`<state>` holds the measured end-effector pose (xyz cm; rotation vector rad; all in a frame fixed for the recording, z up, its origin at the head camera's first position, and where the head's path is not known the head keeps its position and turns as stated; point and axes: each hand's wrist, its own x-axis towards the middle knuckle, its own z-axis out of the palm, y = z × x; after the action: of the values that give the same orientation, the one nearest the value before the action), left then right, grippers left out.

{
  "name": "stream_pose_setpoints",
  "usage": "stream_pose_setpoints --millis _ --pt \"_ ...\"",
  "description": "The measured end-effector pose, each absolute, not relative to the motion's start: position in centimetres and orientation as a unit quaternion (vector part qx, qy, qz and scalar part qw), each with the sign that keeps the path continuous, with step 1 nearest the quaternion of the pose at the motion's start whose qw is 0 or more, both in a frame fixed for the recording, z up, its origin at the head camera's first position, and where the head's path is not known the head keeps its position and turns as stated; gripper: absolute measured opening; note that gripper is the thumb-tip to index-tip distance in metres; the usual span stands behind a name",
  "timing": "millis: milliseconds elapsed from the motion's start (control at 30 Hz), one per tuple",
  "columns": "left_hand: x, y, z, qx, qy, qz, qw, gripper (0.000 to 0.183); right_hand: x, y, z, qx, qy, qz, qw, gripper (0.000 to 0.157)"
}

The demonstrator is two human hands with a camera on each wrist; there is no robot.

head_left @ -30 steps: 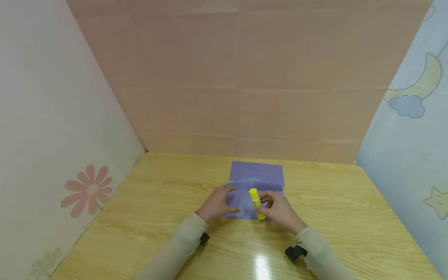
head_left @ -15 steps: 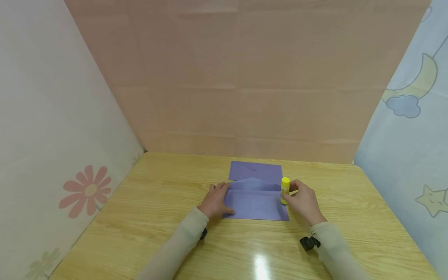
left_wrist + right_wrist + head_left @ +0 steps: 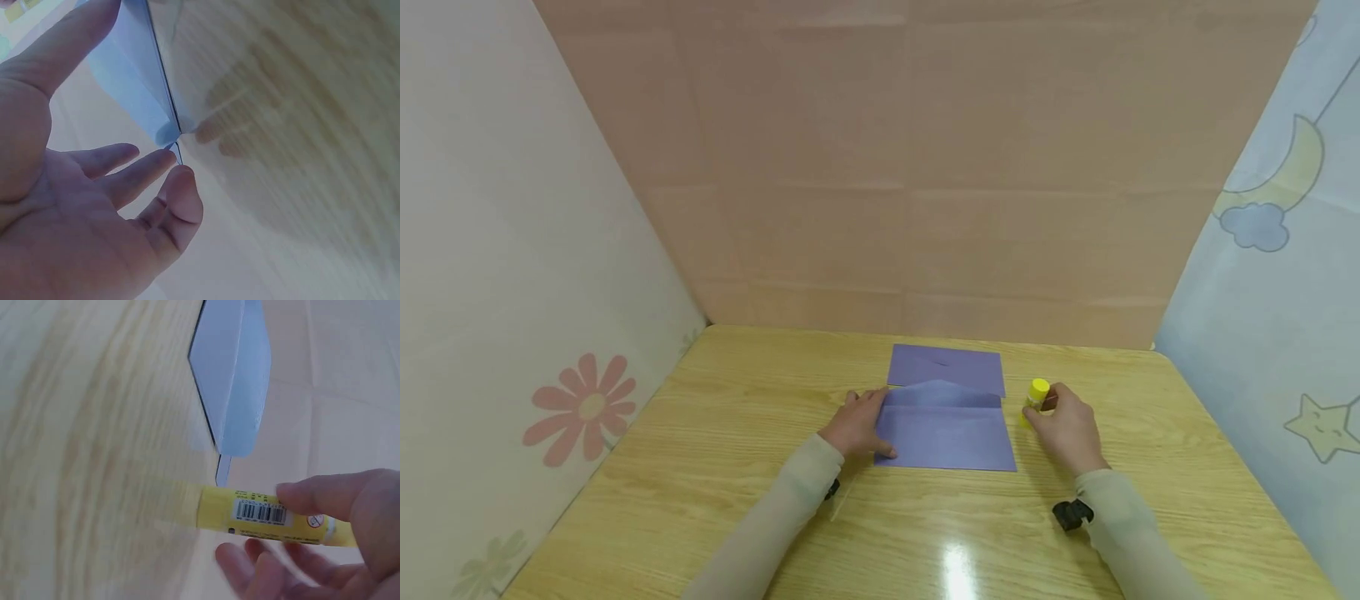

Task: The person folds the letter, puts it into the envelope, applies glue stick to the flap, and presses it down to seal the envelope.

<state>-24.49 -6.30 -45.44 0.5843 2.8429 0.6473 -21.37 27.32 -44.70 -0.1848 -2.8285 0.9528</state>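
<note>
A purple envelope (image 3: 946, 437) lies on the table with its flap (image 3: 942, 393) raised at the far side. My left hand (image 3: 859, 423) rests at its left edge, fingers spread and mostly straight; in the left wrist view, fingertips (image 3: 182, 178) are right at the envelope's corner. To the right of the envelope, my right hand (image 3: 1067, 429) holds a yellow glue stick (image 3: 1037, 393), capped and upright. The thumb (image 3: 325, 495) presses its barcode label in the right wrist view, with the other fingers on the opposite side. The glue stick's base is right at the tabletop.
Behind the open envelope lies a second purple envelope (image 3: 955, 365) with its flap closed. The wooden table (image 3: 760, 375) is bordered by a brown paper backdrop (image 3: 820, 208) and patterned side walls. Light glares near the table's front.
My right hand has carried the glue stick rightward from over the envelope and down to the table beside it. The left hand has stayed at the envelope's left edge.
</note>
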Motion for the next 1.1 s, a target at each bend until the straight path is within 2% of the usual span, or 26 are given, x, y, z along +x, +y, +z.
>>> stream_pose_setpoints --millis 100,267,400,567,767,867,967,1033,1100 --pt "-24.5 -6.3 -45.4 0.201 0.952 0.216 0.079 0.108 -21.0 27.5 -44.2 -0.083 -0.951 0.297 0.028 0.043" --pt "-24.5 -6.3 -45.5 0.209 0.952 0.214 0.069 0.109 -20.3 27.1 -43.9 -0.085 -0.959 0.262 -0.061 0.031" --pt "-24.4 -6.3 -45.6 0.214 0.952 0.211 0.059 0.107 -20.1 26.1 -44.1 -0.044 -0.959 0.262 -0.095 0.029" --pt "-24.1 -6.0 -45.5 0.214 0.953 0.205 0.054 0.104 -20.1 24.9 -44.3 0.001 -0.963 0.253 -0.091 0.019" --pt "-23.7 -5.6 -45.5 0.221 0.958 0.176 0.055 0.090 -20.2 24.0 -44.6 0.050 -0.971 0.226 -0.056 0.018" --pt "-23.5 -5.4 -45.5 0.221 0.962 0.147 0.056 0.079 -20.3 23.5 -44.6 0.072 -0.974 0.212 -0.021 0.025" --pt "-23.4 -5.2 -45.5 0.219 0.967 0.115 0.061 0.069 -20.3 22.9 -44.6 0.090 -0.976 0.199 0.001 0.040" --pt "-23.3 -5.2 -45.5 0.218 0.969 0.100 0.063 0.065 -20.3 22.5 -44.6 0.104 -0.976 0.189 0.002 0.048" --pt "-23.2 -5.2 -45.4 0.217 0.969 0.092 0.067 0.061 -20.2 22.1 -44.6 0.117 -0.976 0.185 -0.005 0.050"
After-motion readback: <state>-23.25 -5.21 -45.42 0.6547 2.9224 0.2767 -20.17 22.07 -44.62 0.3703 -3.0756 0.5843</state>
